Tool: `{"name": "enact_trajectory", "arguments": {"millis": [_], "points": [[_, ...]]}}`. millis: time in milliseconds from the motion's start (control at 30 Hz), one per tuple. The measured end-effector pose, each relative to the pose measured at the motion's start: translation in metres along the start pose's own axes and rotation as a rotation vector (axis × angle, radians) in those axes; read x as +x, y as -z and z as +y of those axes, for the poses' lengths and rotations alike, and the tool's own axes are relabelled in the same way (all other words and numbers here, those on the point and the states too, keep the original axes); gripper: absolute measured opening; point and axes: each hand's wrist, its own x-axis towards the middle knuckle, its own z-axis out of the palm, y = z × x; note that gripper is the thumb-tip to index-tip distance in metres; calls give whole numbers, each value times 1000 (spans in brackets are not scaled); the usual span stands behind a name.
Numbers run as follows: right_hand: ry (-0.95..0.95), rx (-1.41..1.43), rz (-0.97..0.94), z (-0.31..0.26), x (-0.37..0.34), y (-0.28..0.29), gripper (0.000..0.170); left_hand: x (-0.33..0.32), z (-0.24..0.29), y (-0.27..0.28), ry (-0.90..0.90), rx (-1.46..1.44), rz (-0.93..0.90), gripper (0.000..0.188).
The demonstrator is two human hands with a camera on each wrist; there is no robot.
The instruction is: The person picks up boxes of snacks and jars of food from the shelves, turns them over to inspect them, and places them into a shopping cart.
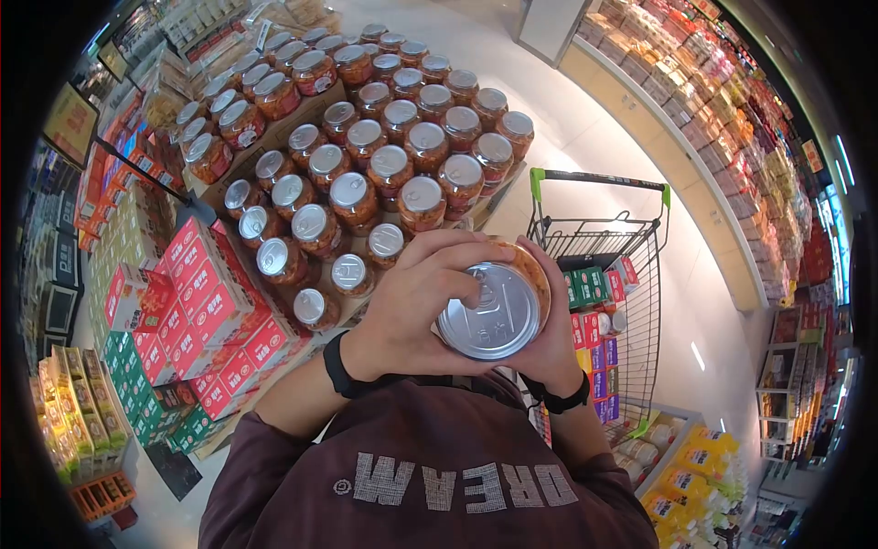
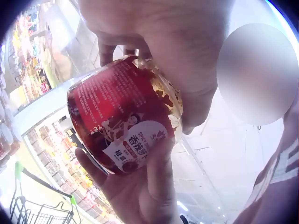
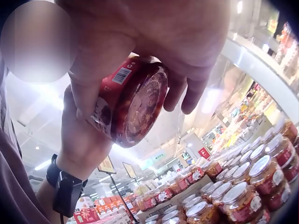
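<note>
Both my hands hold a glass jar of red pickled food in front of my chest, its silver lid [image 1: 498,325] facing my head. My left hand [image 1: 402,297] grips one side, with a finger curled over the lid at the pull tab. Around the opposite side curls my right hand [image 1: 554,343]. In the left wrist view the jar [image 2: 112,93] shows a red label reading "SPICY", with the right thumb [image 2: 160,172] pressed on it. From the right wrist the jar's ridged base [image 3: 145,109] and a barcode [image 3: 122,75] are visible.
A display of similar jars [image 1: 389,163] stands in front and to the left, beside stacked red cartons [image 1: 197,302]. A shopping cart [image 1: 599,188] with boxed goods stands to the right. Farther right runs a long shelf of packaged goods [image 1: 695,110]. Yellow packs [image 1: 686,476] lie at lower right.
</note>
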Motion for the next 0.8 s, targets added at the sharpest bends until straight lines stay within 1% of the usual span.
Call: {"name": "enact_trajectory", "arguments": {"millis": [167,267,467,533,667,800], "points": [[-20,39,11,3,-2,1,135,1,0,-3,-3,1,-2,72],[13,55,28,4,-3,1,132,2,-1,-5,-6,-10,-3,73],[-11,60,35,2,-4,4,129,5,2,-8,-8,-6,0,76],[-13,68,33,2,-4,6,128,7,4,-10,22,-36,44,67],[-16,68,30,2,-6,9,127,7,4,-13,19,-51,59,69],[9,26,44,3,-7,11,126,9,7,-12,22,-16,25,71]]}}
